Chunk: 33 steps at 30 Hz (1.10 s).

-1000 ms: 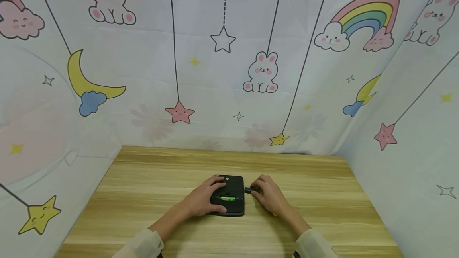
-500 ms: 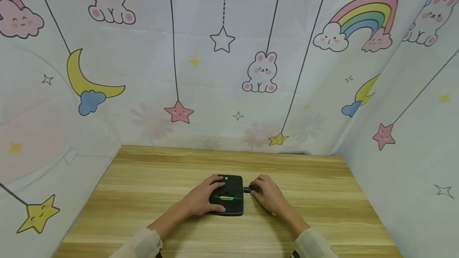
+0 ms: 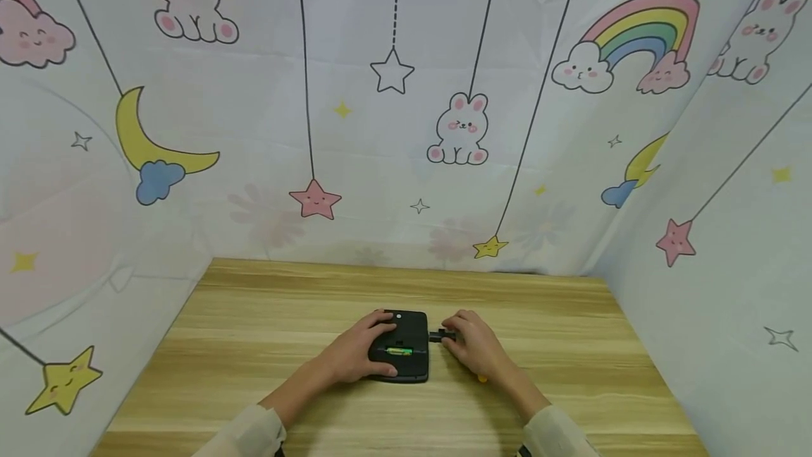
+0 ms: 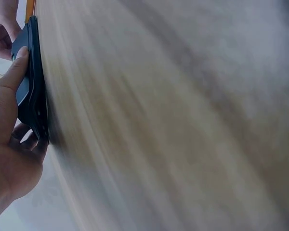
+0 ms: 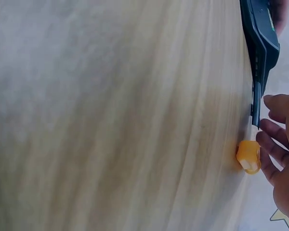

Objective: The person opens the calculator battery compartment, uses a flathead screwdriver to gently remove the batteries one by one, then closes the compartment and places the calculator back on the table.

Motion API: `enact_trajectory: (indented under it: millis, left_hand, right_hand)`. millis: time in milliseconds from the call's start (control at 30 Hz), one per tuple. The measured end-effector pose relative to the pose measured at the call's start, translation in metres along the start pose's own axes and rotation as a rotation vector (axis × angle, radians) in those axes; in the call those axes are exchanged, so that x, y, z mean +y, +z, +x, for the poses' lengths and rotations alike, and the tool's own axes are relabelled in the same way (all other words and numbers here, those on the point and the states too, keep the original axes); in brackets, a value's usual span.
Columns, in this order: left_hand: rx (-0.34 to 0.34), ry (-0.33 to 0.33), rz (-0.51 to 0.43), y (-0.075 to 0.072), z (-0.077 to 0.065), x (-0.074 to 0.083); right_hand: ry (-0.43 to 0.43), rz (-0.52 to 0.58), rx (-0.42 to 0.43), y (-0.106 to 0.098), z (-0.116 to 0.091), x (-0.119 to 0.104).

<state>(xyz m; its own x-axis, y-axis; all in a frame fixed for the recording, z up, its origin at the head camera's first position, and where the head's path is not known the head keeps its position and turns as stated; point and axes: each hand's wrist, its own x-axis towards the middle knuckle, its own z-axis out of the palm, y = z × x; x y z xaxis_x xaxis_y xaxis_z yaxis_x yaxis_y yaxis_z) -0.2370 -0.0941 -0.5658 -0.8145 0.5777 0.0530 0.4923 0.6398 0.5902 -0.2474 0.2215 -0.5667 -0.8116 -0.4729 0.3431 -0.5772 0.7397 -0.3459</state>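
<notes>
A black calculator (image 3: 415, 330) lies face down on the wooden table, a green battery (image 3: 400, 351) showing in its open compartment. My left hand (image 3: 352, 351) grips its left side, fingers over the far part and thumb on the near part. Just right of the calculator is a small flat black piece, apparently the battery cover (image 3: 436, 336). My right hand (image 3: 476, 344) holds this piece at its right end, between thumb and fingertips. In the right wrist view the fingers (image 5: 274, 144) curl beside the cover's end.
An orange object (image 5: 249, 156), mostly hidden in the head view, lies on the table under the right hand. White cloth walls (image 3: 355, 139) printed with rabbits, stars and rainbows enclose the table (image 3: 285, 288) at the back and sides.
The right fingertips seem to have spread slightly, showing a little more of the black piece. The left hand and calculator stay in place; the head view has shifted slightly.
</notes>
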Motion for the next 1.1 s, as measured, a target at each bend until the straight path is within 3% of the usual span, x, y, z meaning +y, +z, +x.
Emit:
enact_trajectory:
  millis: [267,567,1100]
  left_hand:
    - [0.004,0.008,-0.006,-0.001,-0.001,0.001]
    - [0.011,0.012,-0.009,-0.001,-0.001,0.0]
    - [0.01,0.005,-0.004,0.001,-0.002,-0.001]
  right_hand:
    - [0.035,0.005,-0.01,-0.007,-0.002,0.0]
    - [0.035,0.009,0.042,-0.013,-0.008,0.004]
    - [0.184,0.012,0.04,-0.021,-0.023,0.017]
